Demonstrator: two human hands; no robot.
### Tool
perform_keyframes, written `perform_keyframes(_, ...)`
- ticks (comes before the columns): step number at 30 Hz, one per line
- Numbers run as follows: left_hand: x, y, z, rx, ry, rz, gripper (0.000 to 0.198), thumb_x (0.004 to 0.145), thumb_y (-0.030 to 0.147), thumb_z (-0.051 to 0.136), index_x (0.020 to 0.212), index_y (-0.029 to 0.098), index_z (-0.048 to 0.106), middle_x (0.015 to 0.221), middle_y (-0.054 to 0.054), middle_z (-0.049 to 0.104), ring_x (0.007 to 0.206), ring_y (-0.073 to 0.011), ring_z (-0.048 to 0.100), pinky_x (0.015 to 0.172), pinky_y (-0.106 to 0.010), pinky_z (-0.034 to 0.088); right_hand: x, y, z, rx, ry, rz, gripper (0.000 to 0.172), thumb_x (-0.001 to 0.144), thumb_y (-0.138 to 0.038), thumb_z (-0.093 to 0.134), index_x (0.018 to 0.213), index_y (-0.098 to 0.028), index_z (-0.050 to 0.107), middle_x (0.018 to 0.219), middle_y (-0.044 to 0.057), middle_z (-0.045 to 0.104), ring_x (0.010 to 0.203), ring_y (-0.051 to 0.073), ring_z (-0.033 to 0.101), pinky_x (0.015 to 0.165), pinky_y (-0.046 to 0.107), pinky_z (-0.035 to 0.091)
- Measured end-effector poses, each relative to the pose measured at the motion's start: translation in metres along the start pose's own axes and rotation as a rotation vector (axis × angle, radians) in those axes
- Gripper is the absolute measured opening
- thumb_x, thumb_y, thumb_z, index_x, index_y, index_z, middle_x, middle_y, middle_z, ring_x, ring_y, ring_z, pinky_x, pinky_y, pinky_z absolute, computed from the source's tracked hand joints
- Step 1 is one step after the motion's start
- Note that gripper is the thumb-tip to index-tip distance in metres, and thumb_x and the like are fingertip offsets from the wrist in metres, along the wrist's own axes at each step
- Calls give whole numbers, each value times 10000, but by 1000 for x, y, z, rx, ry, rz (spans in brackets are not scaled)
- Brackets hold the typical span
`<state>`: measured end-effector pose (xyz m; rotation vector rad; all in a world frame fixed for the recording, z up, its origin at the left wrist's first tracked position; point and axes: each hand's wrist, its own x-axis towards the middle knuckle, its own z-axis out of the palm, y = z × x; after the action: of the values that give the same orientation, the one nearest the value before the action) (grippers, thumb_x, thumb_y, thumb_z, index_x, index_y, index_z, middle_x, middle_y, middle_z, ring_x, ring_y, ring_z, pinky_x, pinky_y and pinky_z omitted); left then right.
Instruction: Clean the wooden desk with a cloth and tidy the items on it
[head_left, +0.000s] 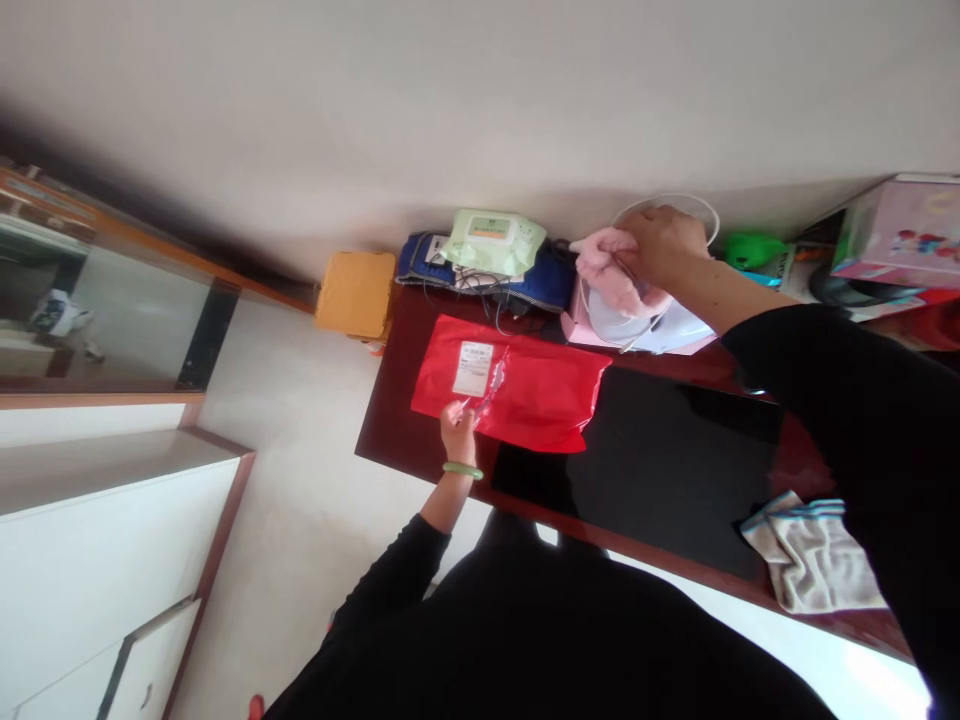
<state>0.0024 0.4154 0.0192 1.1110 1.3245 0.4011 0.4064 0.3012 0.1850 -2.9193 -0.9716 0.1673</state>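
A red plastic mailing bag (547, 395) with a white label (473, 368) lies flat on the dark table. My left hand (457, 428), with a green bangle at the wrist, is at the bag's near edge. Its fingers are pinched together beside a shiny, creased strip; what they hold is too small to make out. Farther back on the right, my right hand (664, 245) is closed on a pink fluffy band (611, 265), its fingertips partly hidden. Under the band are a pale rounded object and a pink and white box (679, 335), with a thin white loop behind.
A green wipes pack (495, 240) and cables sit on blue cloth (420, 265) at the wall. A yellow box (356, 293) is to their left. At right are a green object (752, 250), a pink box (904, 235) and a striped cloth (821, 555) near the front edge.
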Motion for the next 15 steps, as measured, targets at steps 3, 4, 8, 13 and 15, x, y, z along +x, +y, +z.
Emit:
perform_keyframes(3,-8,-10,-5,-250,140,-336,394,887,196,823,1255,282,714,1315,-101,761,1414,-264,682,1189,-394,556,-14,7,2,99,101,19,406,1070,-187,591,1436,-49,696,1441,238,710,1438,302,631,1122,469,468)
perform_keyframes(4,-9,-11,-8,-299,179,-397,343,900,183,814,1214,278,712,1247,-82,768,1372,-235,704,1167,-367,568,-20,9,2,143,148,23,415,1077,-156,573,1464,-87,703,1433,220,723,1405,281,660,1129,446,479)
perform_keyframes(8,-5,-10,-14,-386,206,-483,78,982,153,742,992,212,693,1021,-61,739,1071,-150,768,1000,-260,615,-48,12,1,323,365,-78,448,1015,-59,537,1395,-129,765,1337,180,783,1289,242,727,1110,357,523)
perform_keyframes(13,2,0,-8,-499,112,-500,96,991,233,793,945,208,713,880,-33,704,781,-105,708,801,-212,609,-78,-21,7,515,296,-233,417,957,-112,515,1260,-152,797,1087,128,819,958,215,747,910,339,565)
perform_keyframes(15,7,4,0,-562,69,-522,202,936,305,874,908,211,696,756,10,630,668,-100,650,722,-217,593,-85,-47,19,632,108,-297,384,953,-158,528,1226,-191,795,981,74,802,842,198,705,854,344,567)
